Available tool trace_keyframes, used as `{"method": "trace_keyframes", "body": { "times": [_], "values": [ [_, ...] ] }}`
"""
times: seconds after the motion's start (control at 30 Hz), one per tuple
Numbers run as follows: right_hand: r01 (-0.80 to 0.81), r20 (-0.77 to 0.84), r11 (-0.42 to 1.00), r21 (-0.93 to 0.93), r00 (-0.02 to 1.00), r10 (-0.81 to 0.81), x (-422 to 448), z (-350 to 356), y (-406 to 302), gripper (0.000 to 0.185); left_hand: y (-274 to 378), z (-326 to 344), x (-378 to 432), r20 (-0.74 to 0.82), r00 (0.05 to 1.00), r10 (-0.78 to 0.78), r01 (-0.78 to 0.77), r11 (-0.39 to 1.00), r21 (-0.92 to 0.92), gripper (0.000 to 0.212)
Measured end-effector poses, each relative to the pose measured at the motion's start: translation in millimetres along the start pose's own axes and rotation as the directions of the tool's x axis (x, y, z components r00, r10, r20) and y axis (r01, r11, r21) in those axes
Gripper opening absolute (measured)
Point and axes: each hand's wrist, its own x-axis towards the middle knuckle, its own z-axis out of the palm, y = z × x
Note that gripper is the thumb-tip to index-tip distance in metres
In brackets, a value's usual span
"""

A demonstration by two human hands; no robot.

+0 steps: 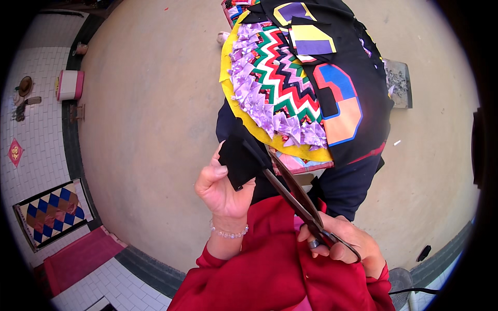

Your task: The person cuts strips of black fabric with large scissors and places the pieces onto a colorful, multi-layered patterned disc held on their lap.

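Observation:
My left hand (227,186) pinches a small piece of black cloth (239,161) between thumb and fingers. My right hand (342,241) grips a pair of metal scissors (297,200), its fingers in the handles. The blades part slightly, and their tips reach the cloth's right side. On my lap and just beyond lies a patchwork piece (280,85) with zigzag bands, folded lilac points and a curved yellow edge. Black fabric (373,105) covers its right side and bears a blue, red and peach appliqué (342,105). A cut patch in yellow and purple (313,41) rests near the top.
A grey block-like object (398,83) stands on the concrete floor right of the patchwork. At the left wall are a pink and white container (70,85), a small stool (77,112) and a pink mat (83,260). A round grey object (400,283) with a black cable sits at lower right.

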Motion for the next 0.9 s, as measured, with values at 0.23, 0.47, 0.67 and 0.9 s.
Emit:
{"method": "trace_keyframes", "body": {
  "times": [0.23,0.47,0.67,0.9],
  "values": [
    [0.019,0.008,0.989,0.144,1.0,-0.02,2.4,2.6,6.1,0.074,-10.6,14.8,-4.2,0.04,0.991,0.125,-0.131,0.925,0.355,0.046],
    [0.048,-0.002,0.982,0.185,0.999,-0.049,10.0,7.7,8.9,0.093,-10.1,14.5,-0.6,0.148,0.988,0.052,-0.122,0.848,0.515,0.026],
    [0.088,-0.09,0.973,0.212,0.993,-0.071,13.4,16.3,12.6,0.096,-11.2,13.2,-1.3,0.087,0.992,0.097,-0.126,0.869,0.478,0.026],
    [0.144,-0.092,0.953,0.265,0.988,-0.124,15.6,20.6,18.0,0.087,-11.7,12.2,-3.0,0.064,0.99,0.129,-0.144,0.863,0.484,0.026]
  ]
}}
